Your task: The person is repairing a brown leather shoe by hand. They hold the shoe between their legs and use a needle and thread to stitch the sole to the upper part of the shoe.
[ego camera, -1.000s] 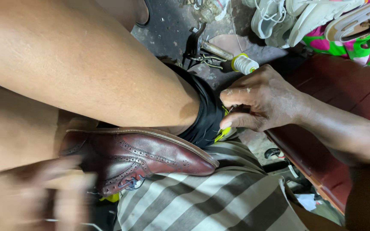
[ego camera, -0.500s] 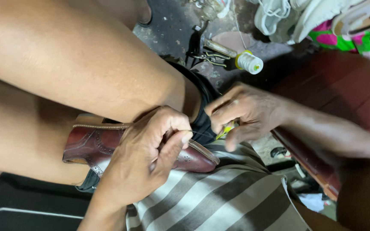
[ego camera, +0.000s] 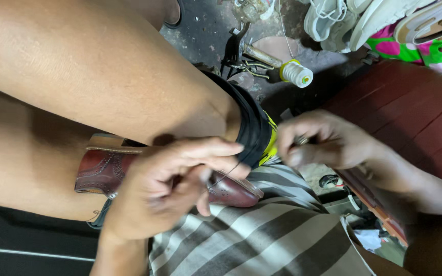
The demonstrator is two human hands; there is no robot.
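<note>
Brogue shoe (ego camera: pixel 103 168) of dark red-brown leather lies wedged under the person's bare thigh (ego camera: pixel 103 87), resting on striped cloth (ego camera: pixel 262 230) across the lap, its long axis running left to right with the toe pointing right. Left hand (ego camera: pixel 175 189) sits directly over the toe end, fingers curled and pinching a thin thread (ego camera: pixel 226 174) (blurred, so the exact grip is hard to read). Right hand (ego camera: pixel 328 143) is off to the right, apart from the shoe, closed around a slim metal tool (ego camera: pixel 301 139). The left hand is nearer the shoe. Open room lies rightward over the cloth; the thigh crowds it from above. A thread spool (ego camera: pixel 296 73) and metal tools (ego camera: pixel 241 53) lie on the floor beyond, near a red wooden bench (ego camera: pixel 410 112).
</note>
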